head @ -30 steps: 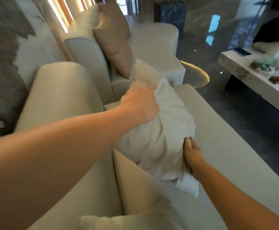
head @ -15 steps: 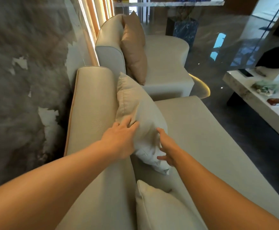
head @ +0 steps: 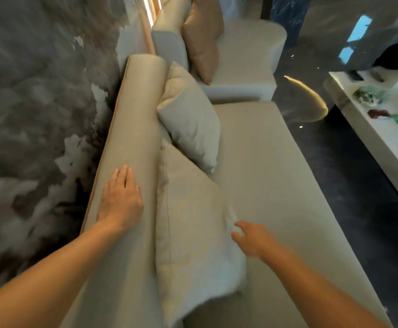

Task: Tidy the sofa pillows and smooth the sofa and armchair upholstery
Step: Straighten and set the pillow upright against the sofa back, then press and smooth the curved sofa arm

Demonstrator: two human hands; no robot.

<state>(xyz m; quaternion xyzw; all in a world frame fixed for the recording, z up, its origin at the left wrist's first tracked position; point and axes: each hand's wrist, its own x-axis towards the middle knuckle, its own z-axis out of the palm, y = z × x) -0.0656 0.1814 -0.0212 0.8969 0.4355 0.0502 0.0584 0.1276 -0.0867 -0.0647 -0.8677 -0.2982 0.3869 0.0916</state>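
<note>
Two beige pillows lean against the backrest of the beige sofa (head: 259,162): the far pillow (head: 191,119) stands upright near the sofa's end, and the near pillow (head: 193,228) overlaps its lower corner. My left hand (head: 121,197) lies flat and open on top of the backrest, beside the near pillow. My right hand (head: 250,237) hovers with fingers apart at the near pillow's right edge, fingertips just touching it. Beyond the sofa stands a pale armchair (head: 245,50) with a brown pillow (head: 204,41) propped against its back.
A grey mottled wall (head: 39,114) runs along the left, right behind the backrest. A white low table (head: 368,129) with small items stands at the right across a strip of dark glossy floor (head: 349,185). A dark blue block (head: 288,10) stands behind the armchair.
Both hands have let go of the far pillow, which now rests against the backrest. My left hand moved onto the backrest top and my right hand came back to the near pillow's edge.
</note>
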